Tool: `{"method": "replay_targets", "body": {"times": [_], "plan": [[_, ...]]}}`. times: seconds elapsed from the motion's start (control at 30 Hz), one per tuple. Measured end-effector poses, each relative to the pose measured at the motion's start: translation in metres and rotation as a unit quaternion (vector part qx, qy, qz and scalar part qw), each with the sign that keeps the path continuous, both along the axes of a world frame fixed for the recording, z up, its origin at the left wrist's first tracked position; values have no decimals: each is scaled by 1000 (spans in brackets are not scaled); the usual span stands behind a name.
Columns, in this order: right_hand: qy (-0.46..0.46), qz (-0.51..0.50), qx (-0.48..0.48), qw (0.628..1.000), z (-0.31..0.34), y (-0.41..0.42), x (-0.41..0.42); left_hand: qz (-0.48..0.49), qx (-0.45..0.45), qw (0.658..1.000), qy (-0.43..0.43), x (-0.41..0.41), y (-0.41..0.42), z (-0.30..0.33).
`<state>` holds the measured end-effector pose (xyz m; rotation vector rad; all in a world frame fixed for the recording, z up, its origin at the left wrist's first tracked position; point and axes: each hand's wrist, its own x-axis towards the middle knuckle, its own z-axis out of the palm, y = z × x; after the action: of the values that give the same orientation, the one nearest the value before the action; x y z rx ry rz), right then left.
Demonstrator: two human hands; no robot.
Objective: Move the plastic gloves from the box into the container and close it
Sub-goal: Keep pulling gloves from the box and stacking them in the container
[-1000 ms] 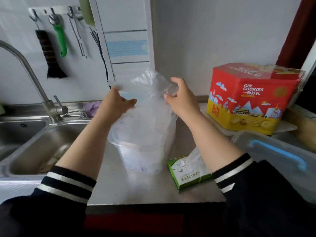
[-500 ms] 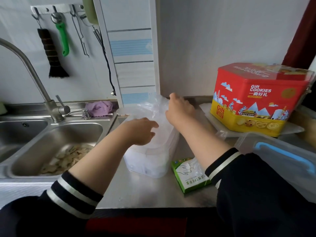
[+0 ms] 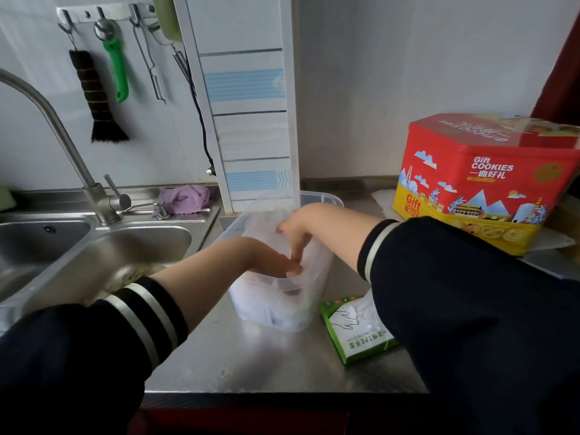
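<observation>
My left hand (image 3: pixel 270 262) and right hand (image 3: pixel 295 227), fingers loosely extended, press plastic gloves (image 3: pixel 266 227) into the container (image 3: pixel 314 277); springy film may rebound, blocking closure.

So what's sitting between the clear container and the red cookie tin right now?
In the head view, the right forearm crosses that gap, above bare steel counter. Nothing else stands between the container and the cookie tin.
</observation>
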<state>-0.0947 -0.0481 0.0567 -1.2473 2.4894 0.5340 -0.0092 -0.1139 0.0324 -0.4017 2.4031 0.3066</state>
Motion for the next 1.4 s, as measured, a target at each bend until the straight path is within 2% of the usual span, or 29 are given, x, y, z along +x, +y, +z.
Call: {"method": "replay_targets", "body": {"times": [0.2, 0.33, 0.47, 0.57, 0.63, 0.7, 0.8, 0.9, 0.97, 1.0, 1.07, 1.13, 1.23, 1.27, 1.3, 1.4], "plan": [[26, 11, 61, 998, -14, -14, -4, 48, -4, 999, 4, -4, 4, -6], [-52, 5, 110, 993, -19, -13, -10, 52, 17, 998, -27, -3, 9, 2], [-84, -8, 105, 991, -17, -12, -14, 28, 28, 999, 1, 2, 12, 6], [-101, -14, 77, 992, -15, -8, -13, 13, 36, 999, 25, 5, 13, 10], [-111, -10, 36, 993, -7, -3, -12, -29, 7, 999, 43, 8, 13, 21], [-109, -6, -33, 994, 7, 4, -12, -82, -20, 994, 72, 12, 14, 41], [-102, -20, -184, 977, 33, 21, -8, -102, -23, 986, 132, 23, 17, 69], [-74, -9, -280, 957, 56, 47, 4, -130, -93, 953, 259, 33, 29, 77], [-56, -6, -319, 946, 65, 73, 16, -105, -121, 906, 391, 39, 43, 67], [-50, -8, -338, 940, 67, 89, 21, -96, -125, 872, 463, 40, 53, 58], [-42, -32, -395, 917, 61, 126, 31, -103, -88, 804, 580, 43, 77, 33], [-50, -91, -483, 869, 42, 161, 37, -108, -36, 781, 614, 47, 101, 9], [-74, -205, -622, 752, -3, 193, 32, -109, -33, 787, 607, 51, 124, -18], [-81, -240, -630, 734, -18, 200, 28, -108, -27, 797, 594, 53, 130, -22], [-88, -265, -615, 737, -33, 207, 25, -103, -12, 815, 570, 55, 135, -25], [-127, -279, -505, 807, -66, 221, 25, -93, 3, 879, 468, 55, 143, -46]]}}
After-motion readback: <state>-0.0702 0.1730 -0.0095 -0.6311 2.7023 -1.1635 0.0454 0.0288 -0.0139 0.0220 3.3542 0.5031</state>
